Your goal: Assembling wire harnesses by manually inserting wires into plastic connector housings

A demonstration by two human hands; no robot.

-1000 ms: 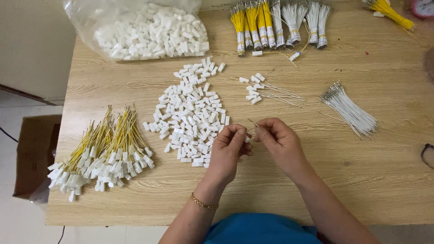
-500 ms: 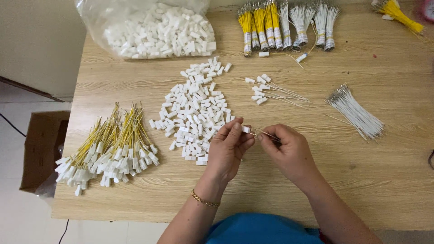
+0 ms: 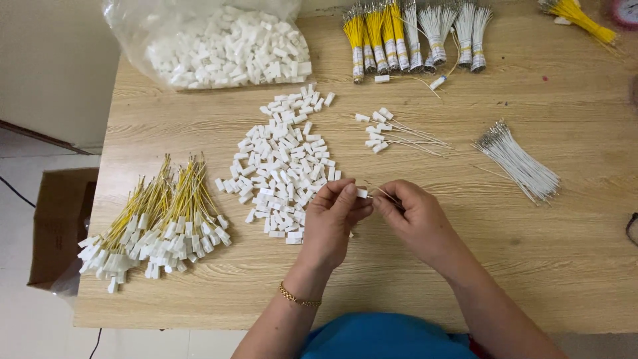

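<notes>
The left hand (image 3: 330,223) pinches a small white plastic plug (image 3: 361,193) between thumb and fingertips, fingers curled tight around it. The right hand (image 3: 413,216) meets it from the other side, its thumb and forefinger nipped on a thin wire (image 3: 387,193) whose end sits at the plug. Both hands hover just above the wooden table (image 3: 571,252), near its front edge, the fingertips almost touching each other.

Just beyond the left hand lies a loose heap of white plugs (image 3: 282,163), spread toward the middle of the table. Farther right, a few plugs already fitted with wires (image 3: 392,133) lie together, and well to the right is a fan of bare white wires (image 3: 518,163). At the far left sits a pile of yellow wires with plugs on their ends (image 3: 156,223). Along the back edge stand a clear bag of white plugs (image 3: 222,43) and taped bundles of yellow and white wires (image 3: 415,36). A cardboard box (image 3: 56,226) sits on the floor to the left.
</notes>
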